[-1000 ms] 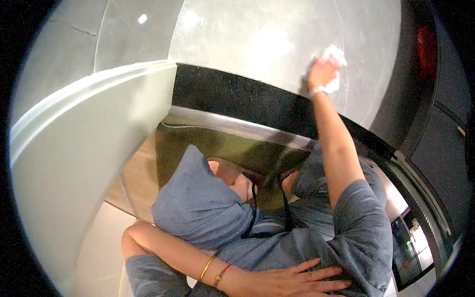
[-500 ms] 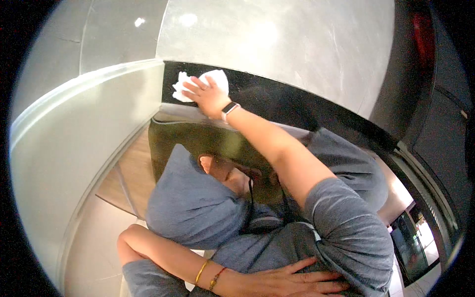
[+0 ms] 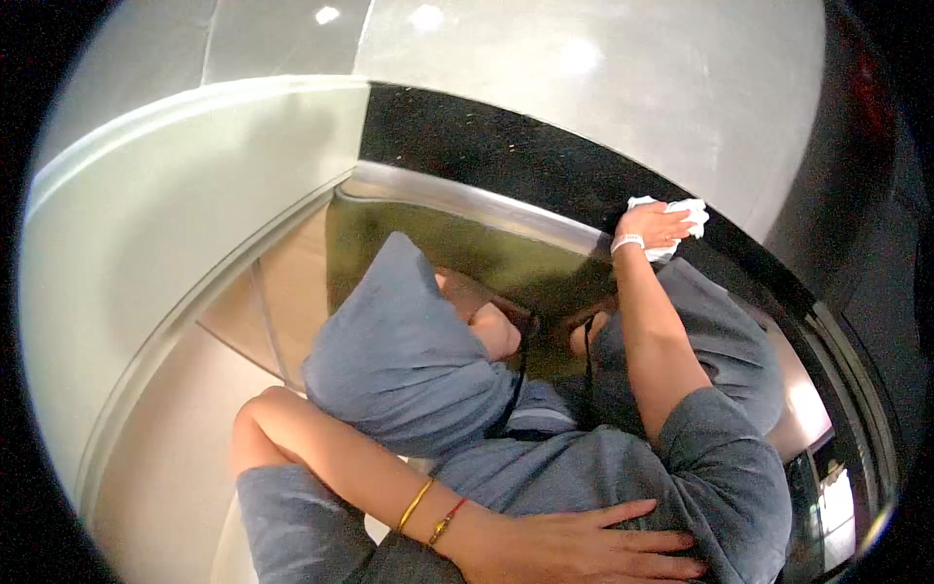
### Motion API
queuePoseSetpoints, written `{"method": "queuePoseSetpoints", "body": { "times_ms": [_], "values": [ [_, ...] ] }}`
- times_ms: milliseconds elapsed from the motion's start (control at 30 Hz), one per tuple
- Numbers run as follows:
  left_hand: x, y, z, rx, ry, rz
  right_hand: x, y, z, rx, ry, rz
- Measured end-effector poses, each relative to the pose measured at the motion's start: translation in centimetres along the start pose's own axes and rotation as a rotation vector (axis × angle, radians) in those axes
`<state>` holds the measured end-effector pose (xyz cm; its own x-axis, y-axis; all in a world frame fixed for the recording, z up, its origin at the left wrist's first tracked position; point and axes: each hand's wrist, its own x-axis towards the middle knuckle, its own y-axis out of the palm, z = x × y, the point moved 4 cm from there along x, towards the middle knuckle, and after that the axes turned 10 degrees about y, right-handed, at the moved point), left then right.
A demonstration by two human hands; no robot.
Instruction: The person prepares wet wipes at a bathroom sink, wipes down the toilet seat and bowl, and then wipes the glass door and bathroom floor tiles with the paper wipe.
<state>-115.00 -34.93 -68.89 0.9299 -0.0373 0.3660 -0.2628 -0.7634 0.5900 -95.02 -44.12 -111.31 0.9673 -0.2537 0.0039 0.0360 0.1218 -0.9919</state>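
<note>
My right hand (image 3: 654, 226) lies over a crumpled white tissue (image 3: 695, 212), holding it against the glossy black strip (image 3: 486, 136) along the foot of the wall. A light band circles that wrist. My left hand (image 3: 584, 547) rests on the grey-blue clothing over my lap, its fingers spread and nothing in them. A yellow bangle and a red string bracelet sit on the left wrist. Small pale specks show on the left part of the black strip.
A pale panel (image 3: 195, 224) with a rounded top edge stands on the left. Behind the strip rises a grey wall or slab (image 3: 623, 58) with bright light spots. My bent knees (image 3: 399, 341) are close to the strip. A dark framed edge (image 3: 856, 380) runs down the right.
My right hand has slid the tissue along the black strip from its left end to the right. My left hand stays on my lap. The view has shifted slightly.
</note>
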Motion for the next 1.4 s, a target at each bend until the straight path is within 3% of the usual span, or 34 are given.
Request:
{"method": "queuePoseSetpoints", "body": {
  "times_ms": [33,100,233,267,400,467,500,533,567,633,700,733,833,867,1000,1033,1100,1167,1233,1300,1400],
  "values": [
    [-0.2,-0.1,-0.1,-0.018,0.012,-0.009,-0.9,0.6,0.6,0.006,0.075,0.008],
    [-0.6,-0.1,-0.2,-0.031,0.027,-0.026,-6.5,1.6,2.8,0.066,-0.256,0.006],
    [-1.3,0.2,-0.3,-0.018,0.044,-0.052,-19.2,-1.0,7.8,0.064,-0.782,0.570],
    [-1.6,0.3,-0.3,-0.021,0.027,-0.047,-21.3,-1.1,8.7,0.115,-0.993,0.605],
    [-2.2,1.0,-0.5,-0.050,0.077,-0.095,-25.3,-0.4,15.6,0.175,-1.409,0.655],
    [-2.4,0.6,-0.8,-0.089,-0.042,0.030,-26.4,0.3,18.4,-0.022,-1.736,0.606],
    [-2.7,0.4,-1.1,-0.116,-0.030,0.084,-25.6,-1.2,19.7,-0.121,-1.839,0.771],
    [-2.3,0.0,-1.3,-0.137,-0.044,0.132,-24.0,-0.5,20.1,-0.102,-1.918,0.772],
    [-3.0,0.1,-1.7,-0.135,-0.053,0.166,-23.5,-3.4,21.3,-0.333,-2.079,0.775],
    [-4.1,0.4,-1.7,-0.126,-0.084,0.227,-20.7,-3.9,20.4,-0.453,-2.197,0.721],
    [-4.5,0.4,-1.4,-0.112,-0.112,0.266,-16.0,-2.0,18.4,-0.422,-2.285,0.750],
    [-4.7,0.6,-1.1,-0.102,-0.126,0.283,-13.0,0.6,16.6,-0.191,-2.349,0.664],
    [-5.5,0.9,0.8,-0.049,-0.157,0.322,-4.8,0.0,10.5,-0.219,-2.195,0.656],
    [-5.1,1.0,1.5,-0.030,-0.172,0.331,-1.8,-0.8,9.0,-0.186,-2.034,0.663],
    [-6.3,2.5,5.8,0.137,-0.068,0.274,6.9,-3.3,0.3,-0.112,-1.129,0.536],
    [-8.9,3.1,6.7,0.176,-0.126,0.342,8.2,-3.1,-2.5,-0.128,-0.895,0.510],
    [-7.3,2.5,6.9,0.203,-0.195,0.415,11.5,-3.7,-6.9,-0.119,-0.686,0.358],
    [-1.2,0.4,6.1,-0.052,-0.516,0.461,14.4,-3.5,-10.6,-0.153,-0.510,0.246],
    [-0.6,0.6,6.4,-0.090,-0.494,0.422,17.9,-3.6,-14.0,-0.130,-0.414,0.079],
    [-0.1,0.5,6.6,-0.118,-0.461,0.372,20.5,-3.2,-16.6,0.073,-0.086,0.316],
    [0.7,0.7,6.8,-0.133,-0.482,0.358,23.9,-2.3,-18.7,-0.012,0.173,0.250]
  ]
}}
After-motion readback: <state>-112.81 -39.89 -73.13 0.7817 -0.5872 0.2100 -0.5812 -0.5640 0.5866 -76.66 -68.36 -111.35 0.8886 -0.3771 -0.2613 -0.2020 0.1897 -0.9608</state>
